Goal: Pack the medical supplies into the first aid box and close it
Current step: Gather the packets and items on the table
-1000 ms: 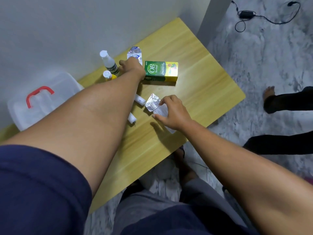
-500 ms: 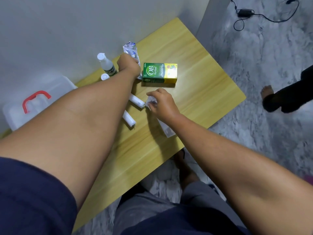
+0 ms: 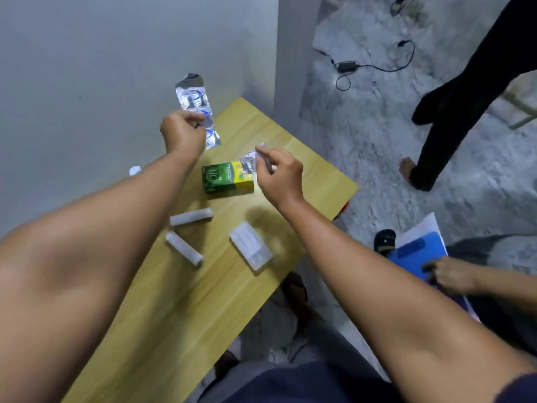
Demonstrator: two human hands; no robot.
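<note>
My left hand (image 3: 181,132) holds a long foil blister strip (image 3: 196,104) raised above the far end of the wooden table (image 3: 180,309). My right hand (image 3: 280,175) pinches a small foil blister piece (image 3: 248,163) in the air over the green and yellow medicine box (image 3: 228,178). Two white gauze rolls (image 3: 191,216) (image 3: 184,248) and a flat white packet (image 3: 251,245) lie on the table. A white bottle cap (image 3: 135,170) peeks out behind my left forearm. The first aid box is out of view.
The wall runs along the table's left side. A person in black stands on the grey floor at the right (image 3: 453,106). Another person's hand (image 3: 449,276) holds a blue clipboard (image 3: 415,254) near the table's right edge. A charger cable (image 3: 374,65) lies on the floor.
Both hands have lifted off the table, the left raising the long foil strip, the right picking up the small foil piece. The view shifted right, so the first aid box left the frame.
</note>
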